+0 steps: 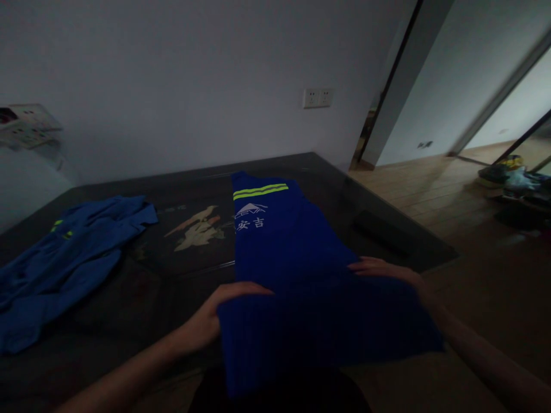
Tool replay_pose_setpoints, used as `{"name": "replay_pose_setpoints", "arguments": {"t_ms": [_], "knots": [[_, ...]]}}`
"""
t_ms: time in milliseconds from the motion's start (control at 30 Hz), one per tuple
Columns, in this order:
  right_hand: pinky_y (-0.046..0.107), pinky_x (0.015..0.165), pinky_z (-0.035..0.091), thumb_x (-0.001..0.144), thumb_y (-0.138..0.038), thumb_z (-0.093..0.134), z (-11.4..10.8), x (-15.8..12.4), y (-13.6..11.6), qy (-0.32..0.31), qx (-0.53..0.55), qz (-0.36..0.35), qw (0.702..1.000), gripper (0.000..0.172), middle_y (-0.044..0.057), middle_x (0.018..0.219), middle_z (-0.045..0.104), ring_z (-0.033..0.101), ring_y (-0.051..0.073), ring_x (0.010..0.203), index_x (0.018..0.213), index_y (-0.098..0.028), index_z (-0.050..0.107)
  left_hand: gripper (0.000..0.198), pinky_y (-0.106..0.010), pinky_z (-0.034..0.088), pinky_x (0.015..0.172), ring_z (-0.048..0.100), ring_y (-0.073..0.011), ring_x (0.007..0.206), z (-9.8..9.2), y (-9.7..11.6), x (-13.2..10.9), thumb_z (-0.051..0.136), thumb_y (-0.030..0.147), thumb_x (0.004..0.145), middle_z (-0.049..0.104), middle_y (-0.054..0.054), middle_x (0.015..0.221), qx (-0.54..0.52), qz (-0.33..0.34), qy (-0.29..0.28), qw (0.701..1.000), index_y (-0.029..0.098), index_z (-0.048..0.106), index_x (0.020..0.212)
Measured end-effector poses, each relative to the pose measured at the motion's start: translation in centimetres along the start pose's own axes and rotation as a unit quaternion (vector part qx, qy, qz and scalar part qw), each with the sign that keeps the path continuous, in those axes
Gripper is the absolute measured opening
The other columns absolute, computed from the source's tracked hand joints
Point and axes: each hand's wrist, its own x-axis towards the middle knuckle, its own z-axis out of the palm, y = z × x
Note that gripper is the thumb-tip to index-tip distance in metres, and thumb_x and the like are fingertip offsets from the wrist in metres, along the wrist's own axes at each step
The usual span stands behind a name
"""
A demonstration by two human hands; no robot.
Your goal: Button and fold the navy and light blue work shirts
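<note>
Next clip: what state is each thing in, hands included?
Bright blue garment: far part spread on the table.
Duller blue garment: rumpled, on the table.
Left hand: fingers at the bright garment's left edge; grip unclear.
Right hand: fingers on its right side; grip unclear.
Twin wall socket: no plugs visible.

A blue garment (pixel 81 252) runs out of frame at nine o'clock; cloth (pixel 284 246) hides part of the left hand (pixel 215 312) at seven; floor clutter (pixel 519 180) blurs at three.

Wht dbl skt (pixel 317 98) on wall (pixel 193 92)
</note>
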Motion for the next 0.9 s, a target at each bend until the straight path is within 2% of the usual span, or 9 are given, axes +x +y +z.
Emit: {"name": "replay_pose_setpoints", "arguments": {"t_ms": [67, 133, 200, 267, 333, 400, 633, 767, 900], "knots": [[0.039, 0.091, 0.052, 0.081, -0.048, 0.059, -0.6, 2.2, 0.1, 0.039, 0.09, 0.12, 0.988, 0.033, 0.009, 0.099, 0.074, 0.067, 0.028, 0.094, 0.096, -0.023, 0.074, 0.035, -0.032, 0.052, 0.089, 0.065, -0.0244, 0.103, -0.8, 0.0, 1.5, 0.06, 0.041, 0.085, 0.07, -0.006, 0.112, -0.133, -0.115, 0.132, 0.976, 0.02, 0.065, 0.114], [0.042, 0.089, 0.052, 0.076, -0.053, 0.063, -0.4, 4.5, 0.6, 0.06, 0.158, 0.206, 0.964, 0.036, 0.008, 0.09, 0.074, 0.068, 0.029, 0.089, 0.089, -0.022, 0.075, 0.039, -0.032, 0.054, 0.086, 0.067, -0.0236, 0.099, -1.4, -0.4, 3.3, 0.059, 0.04, 0.086, 0.071, -0.008, 0.109, -0.252, -0.216, 0.205, 0.921, 0.017, 0.061, 0.117], [0.046, 0.092, 0.05, 0.074, -0.055, 0.064, 0.5, 6.6, 1.4, 0.018, 0.214, 0.258, 0.942, 0.039, 0.007, 0.091, 0.074, 0.068, 0.029, 0.089, 0.088, -0.02, 0.074, 0.039, -0.034, 0.055, 0.085, 0.069, -0.0233, 0.095, -1.9, -1.2, 4.8, 0.056, 0.037, 0.088, 0.071, -0.011, 0.105, -0.329, -0.292, 0.207, 0.874, 0.014, 0.059, 0.119], [0.046, 0.094, 0.048, 0.073, -0.051, 0.068, 1.4, 8.0, 2.1, -0.053, 0.272, 0.295, 0.915, 0.038, 0.006, 0.095, 0.074, 0.068, 0.028, 0.091, 0.091, -0.018, 0.073, 0.037, -0.036, 0.056, 0.086, 0.07, -0.0233, 0.092, -2.3, -2.3, 5.6, 0.058, 0.03, 0.088, 0.071, -0.013, 0.105, -0.363, -0.324, 0.179, 0.855, 0.011, 0.057, 0.12], [0.043, 0.095, 0.048, 0.073, -0.046, 0.071, 2.0, 8.9, 2.7, -0.098, 0.322, 0.317, 0.886, 0.036, 0.006, 0.1, 0.073, 0.068, 0.025, 0.093, 0.097, -0.019, 0.071, 0.039, -0.036, 0.056, 0.088, 0.07, -0.0232, 0.093, -2.6, -3.2, 5.7, 0.062, 0.024, 0.085, 0.071, -0.013, 0.108, -0.368, -0.315, 0.157, 0.861, 0.012, 0.056, 0.121], [0.041, 0.094, 0.049, 0.074, -0.042, 0.072, 2.1, 9.3, 2.9, -0.109, 0.345, 0.33, 0.872, 0.035, 0.007, 0.106, 0.072, 0.068, 0.024, 0.096, 0.102, -0.02, 0.069, 0.043, -0.035, 0.055, 0.089, 0.069, -0.0232, 0.096, -2.9, -3.8, 5.4, 0.067, 0.022, 0.081, 0.069, -0.013, 0.112, -0.358, -0.289, 0.143, 0.876, 0.014, 0.055, 0.122], [0.04, 0.093, 0.052, 0.071, -0.04, 0.077, 3.0, 11.2, 2.7, -0.028, 0.34, 0.352, 0.871, 0.049, 0.01, 0.109, 0.07, 0.067, 0.025, 0.097, 0.112, -0.019, 0.059, 0.043, -0.031, 0.058, 0.081, 0.071, -0.02, 0.088, -3.3, -3.0, 6.5, 0.073, 0.027, 0.077, 0.071, -0.01, 0.109, -0.29, -0.266, 0.156, 0.906, 0.017, 0.058, 0.117], [0.042, 0.093, 0.052, 0.065, -0.037, 0.08, 4.1, 11.8, 2.8, 0.002, 0.332, 0.33, 0.883, 0.052, 0.01, 0.106, 0.071, 0.067, 0.026, 0.097, 0.11, -0.019, 0.059, 0.038, -0.03, 0.058, 0.081, 0.071, -0.019, 0.085, -3.1, -2.7, 7.7, 0.072, 0.027, 0.077, 0.072, -0.009, 0.103, -0.28, -0.261, 0.2, 0.902, 0.017, 0.061, 0.112], [0.043, 0.099, 0.048, 0.072, -0.044, 0.073, 3.0, 11.2, 1.4, 0.008, 0.32, 0.246, 0.915, 0.047, 0.009, 0.116, 0.068, 0.066, 0.027, 0.103, 0.111, -0.019, 0.062, 0.037, -0.033, 0.057, 0.083, 0.07, -0.0217, 0.089, -2.8, -1.8, 7.5, 0.069, 0.029, 0.08, 0.072, -0.01, 0.103, -0.292, -0.251, 0.219, 0.897, 0.016, 0.06, 0.114]]}}
